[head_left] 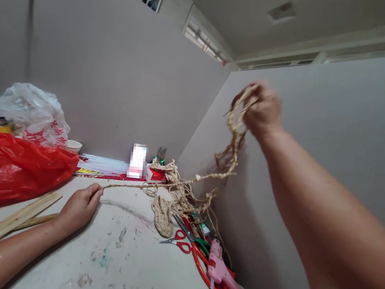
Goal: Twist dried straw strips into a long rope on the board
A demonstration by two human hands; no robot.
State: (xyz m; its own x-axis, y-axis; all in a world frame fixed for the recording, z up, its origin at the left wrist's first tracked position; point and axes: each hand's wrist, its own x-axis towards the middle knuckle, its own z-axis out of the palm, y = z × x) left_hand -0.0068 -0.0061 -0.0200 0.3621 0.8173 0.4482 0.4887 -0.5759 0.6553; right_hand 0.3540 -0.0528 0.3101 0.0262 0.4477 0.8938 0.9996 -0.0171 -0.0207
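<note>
My left hand [79,206] rests on the white table [126,265] and pinches one end of a tan jute rope [182,180]. The rope runs right across the table and rises to my right hand [264,110], held high near the wall corner. That hand is closed on a bunch of the same rope, which hangs in loops below it. It is blurred by motion. More rope lies in a tangled pile [174,192] on the table, beside a small coiled oval of rope [163,216].
Red-handled scissors [183,241], a pink glue gun [224,275] and pliers lie at the table's right. A red plastic bag [13,168], a white bag [32,111] and wooden strips [8,222] sit at the left. A bundle of clear sticks [102,164] lies by the back wall.
</note>
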